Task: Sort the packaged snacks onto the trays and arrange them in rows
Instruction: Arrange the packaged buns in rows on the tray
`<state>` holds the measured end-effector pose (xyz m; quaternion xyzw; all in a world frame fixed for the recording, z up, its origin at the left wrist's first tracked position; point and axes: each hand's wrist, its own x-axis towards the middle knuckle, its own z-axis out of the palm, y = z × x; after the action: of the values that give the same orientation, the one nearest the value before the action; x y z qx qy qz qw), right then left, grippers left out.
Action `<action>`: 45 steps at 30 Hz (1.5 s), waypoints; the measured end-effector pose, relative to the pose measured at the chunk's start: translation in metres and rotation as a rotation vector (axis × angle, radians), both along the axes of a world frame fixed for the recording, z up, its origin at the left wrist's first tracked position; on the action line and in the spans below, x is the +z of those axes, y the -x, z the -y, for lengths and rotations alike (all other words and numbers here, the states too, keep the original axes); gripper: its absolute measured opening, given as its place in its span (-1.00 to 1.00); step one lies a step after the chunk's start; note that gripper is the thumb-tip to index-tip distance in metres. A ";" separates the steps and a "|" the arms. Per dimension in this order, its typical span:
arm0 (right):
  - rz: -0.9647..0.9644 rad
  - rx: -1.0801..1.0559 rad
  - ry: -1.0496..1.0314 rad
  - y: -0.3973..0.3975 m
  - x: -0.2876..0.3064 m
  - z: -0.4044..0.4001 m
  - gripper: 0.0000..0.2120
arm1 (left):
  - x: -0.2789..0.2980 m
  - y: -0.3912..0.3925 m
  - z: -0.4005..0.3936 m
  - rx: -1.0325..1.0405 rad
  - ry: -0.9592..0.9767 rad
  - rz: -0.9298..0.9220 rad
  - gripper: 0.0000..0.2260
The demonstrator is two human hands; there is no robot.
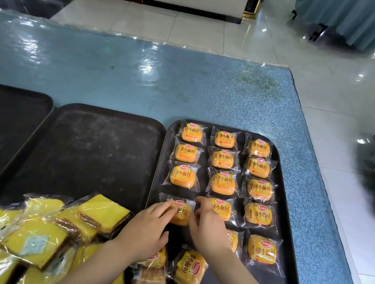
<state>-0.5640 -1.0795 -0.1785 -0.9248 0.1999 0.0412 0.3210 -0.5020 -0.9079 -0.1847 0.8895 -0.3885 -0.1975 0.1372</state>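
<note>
- My left hand [149,228] and right hand [207,227] meet over 1 small bread pack [181,211], fingertips pinching its crinkly clear wrapper from either side.
- That pack lies on the right tray [284,171], in its left column, 4th place from the far rim.
- The right tray is dark, flat, round-cornered plastic; it holds 3 columns of these packs, rounded orange buns in glossy film with red labels. I count 14 in rows including mine, 1 partly hidden by my right wrist.
- At the near edge of the right tray, about 4 more bun packs [189,271] lie loose and tilted.
- Left of the right tray sits a scuffed middle tray [98,143], with a heap of yellow cake slices [45,237], square, brown-edged, film-wrapped; too jumbled to count.
- A 3rd dark tray [2,119] lies further left.
- All 3 rest on a blue patterned tablecloth [237,95] under shiny clear plastic.
- Beyond it, glossy pale floor tiles [337,79] and blue-draped furniture [356,16].
</note>
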 end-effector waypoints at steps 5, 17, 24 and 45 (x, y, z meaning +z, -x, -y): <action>-0.037 0.394 0.206 0.009 -0.006 0.001 -0.55 | -0.006 -0.007 0.004 0.001 -0.001 0.007 -0.43; -0.022 0.355 0.292 -0.016 -0.021 -0.002 -0.48 | -0.011 -0.023 0.018 0.124 0.136 0.140 -0.73; -0.001 0.350 0.350 -0.013 -0.016 -0.003 -0.47 | -0.008 -0.026 0.018 0.117 0.093 0.209 -0.77; -0.181 0.544 0.026 0.087 0.018 -0.002 -0.24 | 0.018 0.022 -0.032 0.096 0.002 -0.257 -0.70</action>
<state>-0.6510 -1.0779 -0.1605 -0.9410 -0.0271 0.2058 0.2673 -0.5243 -0.8761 -0.1668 0.8743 -0.3250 -0.3027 0.1960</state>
